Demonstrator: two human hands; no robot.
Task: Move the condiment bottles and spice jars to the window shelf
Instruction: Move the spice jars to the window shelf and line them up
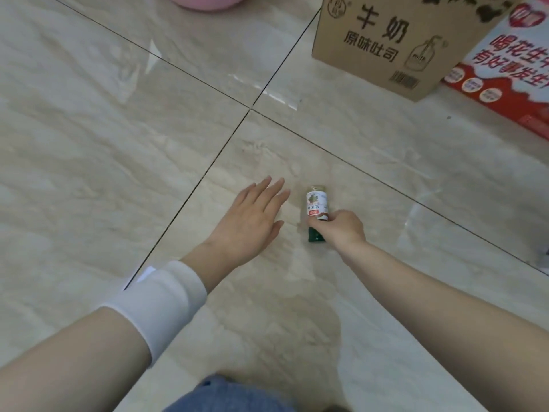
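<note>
Risks, judged from this view:
- The floor (89, 129) under the spice jar (317, 203) is hard, glossy tile. A slip from here likely means a crack or a roll away.
- The cardboard box (386, 46) stands beyond the jar and to its right, with the red carton (505, 69) further right again. A jar rolling that way could end up against them.
- The left hand (249, 224) is just left of the jar, flat, fingers straight and spread, holding nothing and not touching the jar. It could steady the jar but gives no support now.
- The right hand (341, 227) has its fingers curled round the jar's near end, just above the green cap (315, 237). The grip is low and off-centre, so the far end may dip when the jar is raised. If the cap is loose, the contents could spill.
- The jar is tipped over, cap toward the person. I cannot tell whether it rests on the tile or is just lifted off it.

Room:
- There is wide bare tile left of the jar and in front of it.
- The box's bottom edge beyond the jar on the right is the nearest obstacle, well apart from it.
- The pink object (205, 1) is far beyond the jar to the left, at the frame edge.
- The grout lines cross beyond the jar and are flush, so nothing catches there.
- The window shelf is not in view, so the carry path is unknown.
</note>
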